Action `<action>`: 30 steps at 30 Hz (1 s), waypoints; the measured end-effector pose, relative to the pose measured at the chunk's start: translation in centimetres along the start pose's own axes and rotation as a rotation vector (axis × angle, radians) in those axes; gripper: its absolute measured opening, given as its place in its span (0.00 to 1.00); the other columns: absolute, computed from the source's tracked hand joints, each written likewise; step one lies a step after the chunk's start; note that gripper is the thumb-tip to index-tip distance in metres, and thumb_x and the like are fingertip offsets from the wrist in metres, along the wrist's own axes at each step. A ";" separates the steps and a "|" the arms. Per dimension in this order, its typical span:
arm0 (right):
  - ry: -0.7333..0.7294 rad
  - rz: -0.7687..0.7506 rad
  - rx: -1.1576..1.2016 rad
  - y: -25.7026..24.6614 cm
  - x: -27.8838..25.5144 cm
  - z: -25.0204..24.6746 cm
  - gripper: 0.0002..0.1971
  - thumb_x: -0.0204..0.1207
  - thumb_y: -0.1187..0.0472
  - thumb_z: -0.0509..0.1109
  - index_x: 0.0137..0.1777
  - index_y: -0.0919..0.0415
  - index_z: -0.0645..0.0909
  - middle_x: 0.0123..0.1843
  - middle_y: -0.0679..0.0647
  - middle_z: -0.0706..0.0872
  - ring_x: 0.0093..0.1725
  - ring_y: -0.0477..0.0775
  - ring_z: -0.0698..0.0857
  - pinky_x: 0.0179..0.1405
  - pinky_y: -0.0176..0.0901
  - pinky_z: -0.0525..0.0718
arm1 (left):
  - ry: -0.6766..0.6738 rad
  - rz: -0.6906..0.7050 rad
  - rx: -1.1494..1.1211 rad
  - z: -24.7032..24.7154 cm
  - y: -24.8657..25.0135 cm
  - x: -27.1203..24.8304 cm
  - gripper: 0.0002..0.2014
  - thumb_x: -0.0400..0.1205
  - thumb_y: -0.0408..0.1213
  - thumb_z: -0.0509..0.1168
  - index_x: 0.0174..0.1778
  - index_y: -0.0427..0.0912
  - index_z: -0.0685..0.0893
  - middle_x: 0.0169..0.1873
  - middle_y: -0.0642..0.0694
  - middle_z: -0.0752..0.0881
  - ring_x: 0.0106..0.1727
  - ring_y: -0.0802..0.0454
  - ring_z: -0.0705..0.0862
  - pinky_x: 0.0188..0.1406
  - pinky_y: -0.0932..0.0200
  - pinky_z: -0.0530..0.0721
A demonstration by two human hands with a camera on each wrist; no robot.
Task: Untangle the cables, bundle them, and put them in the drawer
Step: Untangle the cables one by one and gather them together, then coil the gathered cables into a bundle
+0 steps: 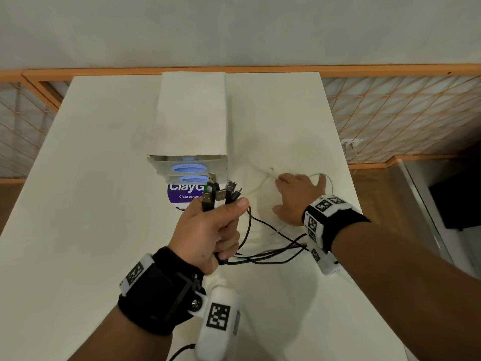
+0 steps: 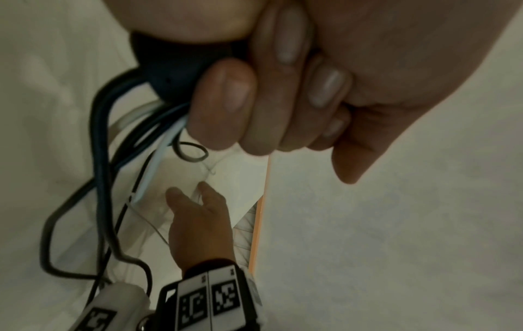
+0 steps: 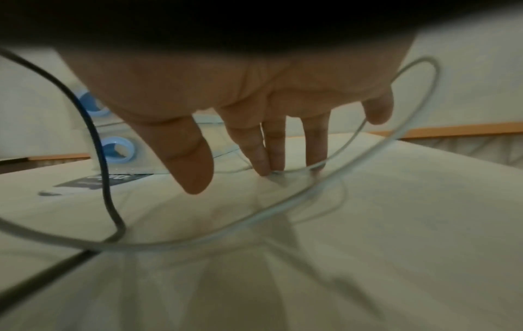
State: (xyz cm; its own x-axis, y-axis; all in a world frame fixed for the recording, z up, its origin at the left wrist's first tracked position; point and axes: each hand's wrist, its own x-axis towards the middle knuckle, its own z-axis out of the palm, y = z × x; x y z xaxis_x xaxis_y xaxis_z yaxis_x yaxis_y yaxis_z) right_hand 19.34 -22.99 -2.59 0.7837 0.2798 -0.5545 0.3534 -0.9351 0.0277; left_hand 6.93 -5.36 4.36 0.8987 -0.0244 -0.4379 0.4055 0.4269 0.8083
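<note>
My left hand [image 1: 208, 230] is clenched round the black cables [image 1: 270, 252], plugs up at 12 o'clock. My right hand [image 1: 296, 198], fingers straight, presses the white cable [image 1: 263, 182] on the table [image 1: 104, 178]. Gathering looks nearly done; bundling remains, and the drawer unit [image 1: 191, 121] at 12 o'clock looks closed.

Pale, plain wall [image 1: 234, 27] across the top of the head view, matte, evenly lit, no windows seen. Below it an orange wooden rail [image 1: 364, 69] runs the full width. Under the rail, panels of orange lattice [image 1: 403, 113] over whitish backing, on both sides. White tabletop [image 1: 91, 204] runs from the near edge toward the wall. Brown wood floor [image 1: 372, 194] at right, bordered by orange skirting. A white wall socket [image 1: 350, 143] sits low on the lattice. Dark furniture [image 1: 458, 201] at far right, details unclear. Light dim, soft.
</note>
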 end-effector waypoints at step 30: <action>0.394 -0.418 0.849 2.4 -10.1 -3.5 0.35 0.61 0.38 0.73 0.70 0.47 0.78 0.73 0.46 0.77 0.75 0.49 0.72 0.79 0.56 0.66 | 0.051 0.194 -0.172 3.6 2.1 0.4 0.23 0.78 0.40 0.65 0.20 0.47 0.62 0.13 0.50 0.57 0.14 0.54 0.51 0.19 0.65 0.57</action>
State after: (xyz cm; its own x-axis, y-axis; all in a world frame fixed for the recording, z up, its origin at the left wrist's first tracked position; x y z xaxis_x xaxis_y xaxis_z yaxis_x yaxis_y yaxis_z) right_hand 14.03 -27.26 6.00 0.8468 0.5276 -0.0677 0.2791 -0.5491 -0.7878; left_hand 8.74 -7.71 7.30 0.9456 0.1163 -0.3037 0.1881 0.5664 0.8024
